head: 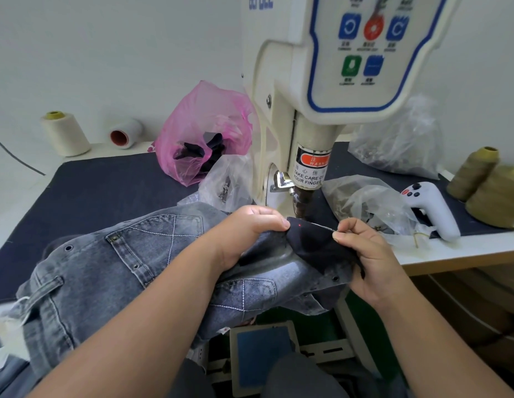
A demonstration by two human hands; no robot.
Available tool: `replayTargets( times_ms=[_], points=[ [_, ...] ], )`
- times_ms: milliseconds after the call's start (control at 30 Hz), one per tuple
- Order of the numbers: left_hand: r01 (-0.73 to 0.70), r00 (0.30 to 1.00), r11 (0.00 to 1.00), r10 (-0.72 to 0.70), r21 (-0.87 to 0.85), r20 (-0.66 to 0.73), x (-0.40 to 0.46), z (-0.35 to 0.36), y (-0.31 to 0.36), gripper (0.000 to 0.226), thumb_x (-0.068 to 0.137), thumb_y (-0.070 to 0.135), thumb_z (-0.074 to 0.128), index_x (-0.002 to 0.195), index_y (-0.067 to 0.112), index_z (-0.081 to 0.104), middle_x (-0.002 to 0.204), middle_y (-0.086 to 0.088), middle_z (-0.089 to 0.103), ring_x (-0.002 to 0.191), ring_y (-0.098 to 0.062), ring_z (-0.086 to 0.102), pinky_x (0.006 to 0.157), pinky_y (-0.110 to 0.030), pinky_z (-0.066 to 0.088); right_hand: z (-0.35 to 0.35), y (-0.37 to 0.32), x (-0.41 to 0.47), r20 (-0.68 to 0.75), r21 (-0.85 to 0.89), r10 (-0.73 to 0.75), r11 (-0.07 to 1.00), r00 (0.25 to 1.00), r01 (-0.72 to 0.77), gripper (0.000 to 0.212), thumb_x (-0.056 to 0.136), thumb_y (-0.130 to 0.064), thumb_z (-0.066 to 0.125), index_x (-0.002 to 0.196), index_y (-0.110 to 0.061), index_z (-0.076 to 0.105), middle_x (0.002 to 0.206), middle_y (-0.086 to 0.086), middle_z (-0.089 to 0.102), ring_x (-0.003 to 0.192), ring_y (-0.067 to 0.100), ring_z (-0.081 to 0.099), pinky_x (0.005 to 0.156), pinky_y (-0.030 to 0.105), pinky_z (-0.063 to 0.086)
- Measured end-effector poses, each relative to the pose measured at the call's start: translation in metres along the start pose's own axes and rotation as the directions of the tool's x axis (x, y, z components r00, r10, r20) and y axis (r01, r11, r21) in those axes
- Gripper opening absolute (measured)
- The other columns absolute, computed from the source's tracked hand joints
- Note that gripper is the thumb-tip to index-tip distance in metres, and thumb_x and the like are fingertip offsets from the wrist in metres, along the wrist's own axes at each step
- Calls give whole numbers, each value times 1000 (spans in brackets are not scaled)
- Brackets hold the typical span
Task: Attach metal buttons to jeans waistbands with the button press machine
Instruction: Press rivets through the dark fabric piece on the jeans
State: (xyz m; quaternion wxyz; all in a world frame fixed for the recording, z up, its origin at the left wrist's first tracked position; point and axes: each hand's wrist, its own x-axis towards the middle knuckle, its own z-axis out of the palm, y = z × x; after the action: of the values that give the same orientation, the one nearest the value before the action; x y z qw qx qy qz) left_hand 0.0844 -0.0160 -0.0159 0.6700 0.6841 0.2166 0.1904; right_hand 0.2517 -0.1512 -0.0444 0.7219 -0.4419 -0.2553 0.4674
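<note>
Head view shows my left hand (250, 225) and right hand (362, 251) pinching the dark waistband (310, 237) of the grey jeans (120, 268) taut between them, just under the button press machine (307, 139), a red dot on the cloth.

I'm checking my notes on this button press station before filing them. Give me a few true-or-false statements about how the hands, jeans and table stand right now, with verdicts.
1. Both hands pinch the dark waistband under the press head. True.
2. A red light dot shows on the waistband. True.
3. The right hand rests on the white handheld controller. False: it pinches the waistband; the controller lies apart on the table.
4. The pink bag sits right of the machine. False: it sits left.
5. The left hand holds nothing. False: it grips the waistband.
</note>
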Motion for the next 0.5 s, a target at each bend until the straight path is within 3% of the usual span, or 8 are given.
replayTargets(
  times_ms=[500],
  points=[
    [15, 999, 1000, -15, -2, -37, -4, 4, 3, 15, 74, 23, 63, 63, 23, 72, 71, 5, 68, 71, -5, 63, 76, -23, 44, 0, 1, 0, -1, 2, 5, 1000, 1000, -5, 13, 68, -5, 63, 72, -17, 58, 74, 11, 60, 67, 20, 62, 58, 28, 55]
  ],
)
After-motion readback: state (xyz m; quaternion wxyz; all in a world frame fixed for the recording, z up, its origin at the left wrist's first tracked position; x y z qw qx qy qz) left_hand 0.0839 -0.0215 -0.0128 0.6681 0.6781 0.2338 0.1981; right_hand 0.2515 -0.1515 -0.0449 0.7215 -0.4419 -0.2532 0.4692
